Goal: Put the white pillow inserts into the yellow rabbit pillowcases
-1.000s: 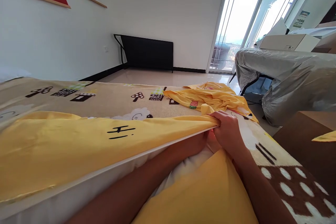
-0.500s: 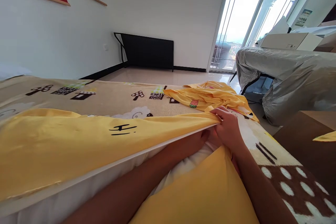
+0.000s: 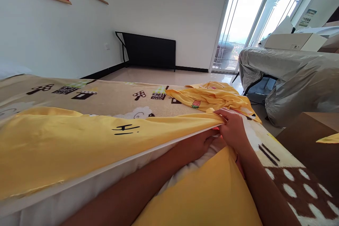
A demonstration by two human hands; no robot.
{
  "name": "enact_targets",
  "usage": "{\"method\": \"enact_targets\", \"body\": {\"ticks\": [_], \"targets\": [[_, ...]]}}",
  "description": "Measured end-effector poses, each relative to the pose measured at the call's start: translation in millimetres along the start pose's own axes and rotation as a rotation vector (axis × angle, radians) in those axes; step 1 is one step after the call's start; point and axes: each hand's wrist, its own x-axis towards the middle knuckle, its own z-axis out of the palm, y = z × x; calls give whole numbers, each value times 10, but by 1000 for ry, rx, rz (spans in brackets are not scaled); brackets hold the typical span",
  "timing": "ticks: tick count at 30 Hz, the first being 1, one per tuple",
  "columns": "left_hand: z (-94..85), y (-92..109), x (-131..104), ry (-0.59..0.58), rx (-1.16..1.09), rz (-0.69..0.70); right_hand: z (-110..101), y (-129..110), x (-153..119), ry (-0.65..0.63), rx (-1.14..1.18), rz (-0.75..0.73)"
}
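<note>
Right now the right hand [image 3: 234, 132] pinches the rim of a smooth yellow cloth with black lettering [image 3: 66, 144], and the left hand [image 3: 197, 144] reaches beneath that rim with its fingers bent. The hands are close together, but whether the left one grips anything I cannot tell. A white padded fabric [image 3: 66, 197] lies under the left forearm, and a plain yellow cloth panel [image 3: 201, 190] spreads between the arms. To work well here, the pinching fingers should hold the rim up firmly without straining it, while the lower hand feels for folds and flattens them. All this lies over a beige patterned blanket [image 3: 116, 95]. At its far edge, near the right corner, sits a crumpled yellow printed cloth [image 3: 214, 97]; beyond the right side stands a brown cardboard box [image 3: 304, 141].
</note>
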Motion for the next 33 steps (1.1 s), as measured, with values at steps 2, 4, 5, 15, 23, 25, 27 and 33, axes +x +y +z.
{"method": "enact_targets", "body": {"ticks": [2,4,5,15,23,25,27,33], "targets": [[41,-19,-60,88,-31,-11,-16,-37,-11,0,-6,20],[69,-32,-101,149,-43,-46,-29,-73,-20,-15,3,52],[75,-34,-113,167,-43,-49,-34,-85,-23,-25,8,65],[33,85,-102,204,308,390,-67,-74,-13,-62,-9,58],[81,112,16,165,247,15,-43,-60,-14,-48,-69,54],[76,100,25,154,187,-6,-37,-55,-17,-31,-78,48],[65,83,26,176,131,-50,-32,-48,-20,-25,-90,42],[41,16,40,195,-64,-247,-32,-48,-18,-62,-105,25]]}}
